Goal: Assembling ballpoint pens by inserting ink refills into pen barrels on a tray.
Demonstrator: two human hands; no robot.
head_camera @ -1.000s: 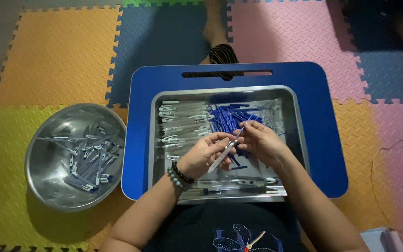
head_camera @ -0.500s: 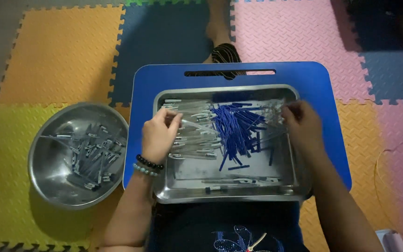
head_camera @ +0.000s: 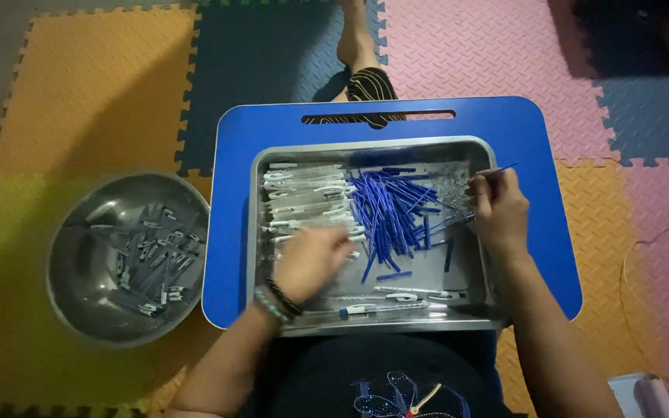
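A steel tray [head_camera: 258, 232] sits on a blue lap table [head_camera: 234, 155]. In it lie a pile of clear pen barrels with white clips [head_camera: 303, 193] at the left, blue ink refills [head_camera: 389, 213] in the middle and small springs [head_camera: 451, 190] at the right. My left hand [head_camera: 311, 259] hovers, blurred, over the lower end of the clear barrels; whether it holds one is unclear. My right hand [head_camera: 499, 210] at the tray's right side pinches a thin blue refill [head_camera: 501, 170]. An assembled pen [head_camera: 381, 309] lies along the tray's near edge.
A round steel bowl [head_camera: 67, 286] with several assembled pens stands on the floor to the left. Coloured foam mats cover the floor. A person's foot [head_camera: 354, 39] shows beyond the table. A white cable [head_camera: 660, 255] lies at the right.
A second ago both hands worked together on a pen at the tray's middle. They then parted: the left to the clear barrels, the right to the right side, where it now holds a refill.
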